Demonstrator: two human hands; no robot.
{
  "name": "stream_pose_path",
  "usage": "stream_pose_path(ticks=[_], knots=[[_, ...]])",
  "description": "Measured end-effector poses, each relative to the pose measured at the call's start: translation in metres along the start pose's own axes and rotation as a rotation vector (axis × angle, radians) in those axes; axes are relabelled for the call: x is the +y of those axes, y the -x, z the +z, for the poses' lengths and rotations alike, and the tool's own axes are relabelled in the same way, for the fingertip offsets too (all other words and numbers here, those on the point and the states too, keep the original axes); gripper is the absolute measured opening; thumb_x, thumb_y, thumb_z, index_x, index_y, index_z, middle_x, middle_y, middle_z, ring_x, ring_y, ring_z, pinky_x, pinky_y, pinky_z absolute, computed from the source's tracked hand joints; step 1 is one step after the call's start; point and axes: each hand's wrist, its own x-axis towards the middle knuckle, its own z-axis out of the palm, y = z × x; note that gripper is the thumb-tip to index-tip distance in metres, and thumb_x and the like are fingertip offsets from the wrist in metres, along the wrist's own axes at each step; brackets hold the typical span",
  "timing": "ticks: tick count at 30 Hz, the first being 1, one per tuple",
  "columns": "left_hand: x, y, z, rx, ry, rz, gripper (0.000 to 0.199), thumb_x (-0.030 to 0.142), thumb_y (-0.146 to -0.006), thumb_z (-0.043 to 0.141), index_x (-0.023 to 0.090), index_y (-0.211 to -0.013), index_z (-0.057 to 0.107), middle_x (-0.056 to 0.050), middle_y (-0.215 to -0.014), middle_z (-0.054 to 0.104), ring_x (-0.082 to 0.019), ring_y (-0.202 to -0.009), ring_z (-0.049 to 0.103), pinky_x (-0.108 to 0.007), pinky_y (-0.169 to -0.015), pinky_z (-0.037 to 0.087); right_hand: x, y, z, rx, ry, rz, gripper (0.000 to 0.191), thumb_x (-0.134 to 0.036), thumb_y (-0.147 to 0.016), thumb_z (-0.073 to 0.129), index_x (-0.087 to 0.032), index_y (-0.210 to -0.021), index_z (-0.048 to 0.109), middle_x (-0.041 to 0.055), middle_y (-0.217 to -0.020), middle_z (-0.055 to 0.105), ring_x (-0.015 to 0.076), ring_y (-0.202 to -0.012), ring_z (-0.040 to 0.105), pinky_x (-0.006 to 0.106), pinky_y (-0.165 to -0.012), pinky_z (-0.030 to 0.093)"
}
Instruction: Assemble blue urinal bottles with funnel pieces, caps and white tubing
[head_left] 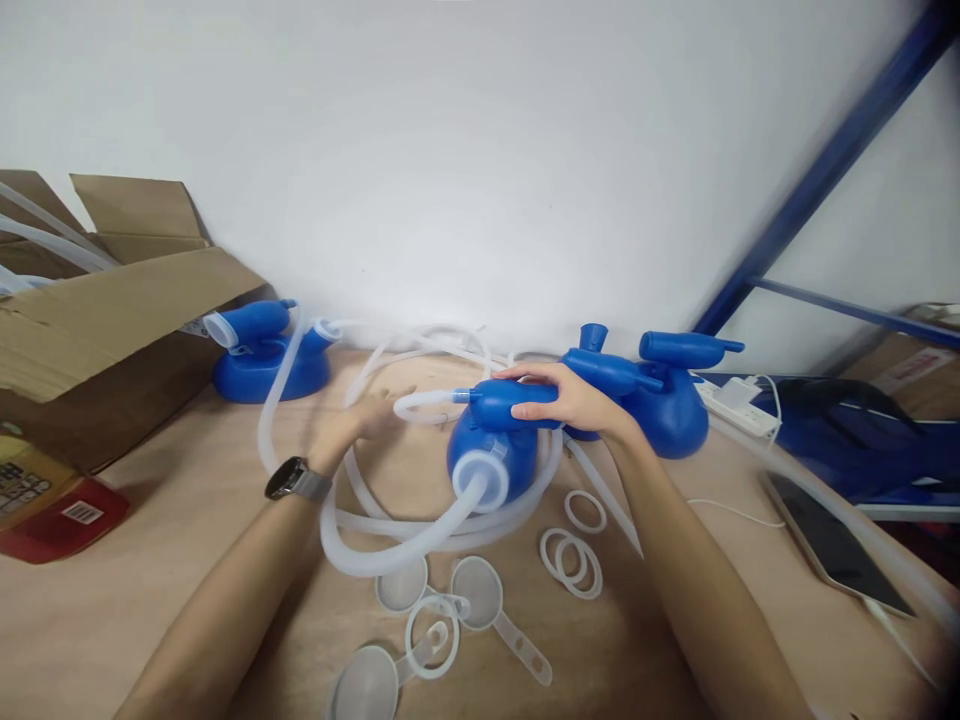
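A blue plastic bottle (491,450) with a thick hollow handle stands in the middle of the table. My right hand (566,395) grips that handle from above and the right, its thumb lying along the near side. From the bottle's white collar (480,482), a translucent hose (405,552) loops out to the left and around behind. A short bent piece of hose (424,402) is fitted on the handle's narrow tip. Left of this piece, my left hand (382,412) is held low with its fingers stretched out, holding nothing; it is slightly blurred.
White rings (585,510) and translucent lids with straps (478,592) lie in front. Similar blue bottles stand at left (270,370) and right (667,405). An open carton (127,320) is at left. A tablet (836,540) and power strip (735,405) lie right.
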Motion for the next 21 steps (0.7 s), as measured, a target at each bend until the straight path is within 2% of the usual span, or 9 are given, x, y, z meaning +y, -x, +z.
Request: stream_pose_path(ticks=[2,4,8,11,15,21], knots=[[-0.006,-0.003,0.005,0.012,0.138,0.086,0.062,0.043,-0.09,0.065,0.019,-0.147,0.06,-0.015,-0.149,0.064,-0.033,-0.141,0.055,-0.042,-0.117,0.044,0.001,0.0,0.0,0.0,-0.008,-0.009,0.054,-0.05,-0.077,0.087,-0.027,-0.126,0.078,0.0058,-0.131,0.077,0.0346,-0.124,0.068,0.05,-0.111,0.052],[-0.005,-0.007,0.017,0.01,0.284,0.155,0.064,0.049,-0.088,0.068,0.02,-0.145,0.062,-0.013,-0.149,0.064,-0.031,-0.137,0.058,-0.04,-0.116,0.046,0.002,0.0,0.0,-0.003,-0.013,-0.013,0.055,-0.049,-0.077,0.087,-0.026,-0.126,0.078,0.0061,-0.13,0.077,0.0343,-0.125,0.068,0.05,-0.112,0.051],[0.009,-0.018,0.047,0.035,0.51,0.201,0.065,0.058,-0.085,0.073,0.017,-0.135,0.068,-0.015,-0.137,0.071,-0.03,-0.123,0.066,-0.04,-0.104,0.054,0.003,-0.001,0.0,-0.004,-0.022,-0.022,0.054,-0.048,-0.078,0.086,-0.026,-0.127,0.078,0.0066,-0.129,0.077,0.0339,-0.123,0.069,0.05,-0.11,0.052],[0.018,-0.024,0.058,0.054,0.593,0.194,0.054,0.061,-0.087,0.07,0.016,-0.116,0.075,-0.013,-0.115,0.077,-0.027,-0.104,0.07,-0.036,-0.09,0.056,0.002,0.0,0.0,-0.005,-0.023,-0.026,0.054,-0.048,-0.077,0.087,-0.026,-0.126,0.078,0.0067,-0.128,0.077,0.034,-0.122,0.07,0.05,-0.109,0.053],[0.021,-0.027,0.058,0.087,0.624,0.143,0.04,0.055,-0.089,0.07,0.014,-0.088,0.074,-0.008,-0.079,0.071,-0.022,-0.078,0.063,-0.032,-0.072,0.05,0.0,0.001,0.0,-0.009,-0.033,-0.014,0.055,-0.047,-0.077,0.087,-0.025,-0.127,0.077,0.0065,-0.13,0.077,0.0341,-0.124,0.069,0.05,-0.111,0.052],[0.005,-0.013,0.034,0.109,0.656,0.115,0.03,0.044,-0.08,0.077,0.017,-0.092,0.074,-0.006,-0.093,0.073,-0.021,-0.089,0.062,-0.031,-0.082,0.05,-0.001,0.001,-0.001,-0.019,-0.021,-0.009,0.056,-0.048,-0.078,0.087,-0.026,-0.128,0.077,0.0061,-0.131,0.077,0.0338,-0.124,0.069,0.05,-0.111,0.052]])
